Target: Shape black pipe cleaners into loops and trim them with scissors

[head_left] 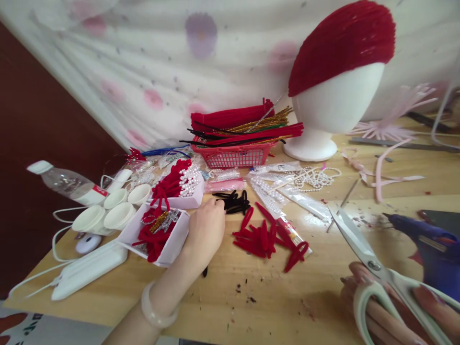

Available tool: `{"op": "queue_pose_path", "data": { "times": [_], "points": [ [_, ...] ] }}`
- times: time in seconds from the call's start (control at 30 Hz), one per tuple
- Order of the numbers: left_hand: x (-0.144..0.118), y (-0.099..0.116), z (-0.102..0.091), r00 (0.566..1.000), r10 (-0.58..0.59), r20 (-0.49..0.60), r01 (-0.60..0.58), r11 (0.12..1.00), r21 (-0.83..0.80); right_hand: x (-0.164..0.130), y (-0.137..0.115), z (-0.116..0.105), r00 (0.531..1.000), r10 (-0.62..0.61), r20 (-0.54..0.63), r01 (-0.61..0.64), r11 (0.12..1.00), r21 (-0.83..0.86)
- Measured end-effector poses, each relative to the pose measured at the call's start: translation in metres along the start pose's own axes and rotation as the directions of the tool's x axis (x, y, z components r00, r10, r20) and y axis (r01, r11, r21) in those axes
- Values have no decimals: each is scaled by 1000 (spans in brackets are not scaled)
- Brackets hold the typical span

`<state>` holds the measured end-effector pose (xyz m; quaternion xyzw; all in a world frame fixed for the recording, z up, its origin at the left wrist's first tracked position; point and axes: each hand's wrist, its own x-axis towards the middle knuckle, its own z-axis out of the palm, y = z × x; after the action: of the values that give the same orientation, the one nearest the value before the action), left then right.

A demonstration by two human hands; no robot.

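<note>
Our left hand (206, 227) is at black chenille loops (237, 202) (grip hidden, can't tell); right hand (404, 306) clamps scissors (373, 265). Behind those loops: red basket (235, 157).

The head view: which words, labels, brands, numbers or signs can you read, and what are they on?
None can be read clearly.
Bottle: marks on red label, too blurred.
Packet: print, too small.
Glue gun: label, any lettering too blurred.
Pale surface, lower left: dark marks, too blurred.
</note>
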<state>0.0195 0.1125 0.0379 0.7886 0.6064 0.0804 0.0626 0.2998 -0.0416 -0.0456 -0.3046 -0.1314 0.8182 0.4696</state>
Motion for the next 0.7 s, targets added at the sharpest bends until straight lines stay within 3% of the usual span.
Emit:
{"op": "queue_pose_path", "data": {
  "times": [0.13,0.3,0.4,0.5,0.57,0.63,0.7],
  "points": [
    [8,3,3,1000,-2,-6,1,999,-38,3,-7,7,999,-27,35,25,999,38],
    [1,2,-7,996,-63,-56,46,966,-255,-1,-10,14,1000,-14,5,15,990,-142],
    [-8,0,-14,994,-71,-79,29,893,-449,0,-8,26,988,-154,12,151,953,-263],
    [-26,3,-21,998,-56,-23,28,768,-640,4,-5,47,942,-335,8,300,833,-465],
    [-44,9,-25,999,-16,42,43,617,-786,9,-3,64,888,-455,-71,328,733,-596],
    [-63,16,-24,998,56,13,-22,575,-818,14,-2,80,826,-545,-144,323,667,-671],
    [-80,22,-19,993,121,-5,-73,569,-819,19,1,94,816,-559,-148,317,646,-694]
  ]
}}
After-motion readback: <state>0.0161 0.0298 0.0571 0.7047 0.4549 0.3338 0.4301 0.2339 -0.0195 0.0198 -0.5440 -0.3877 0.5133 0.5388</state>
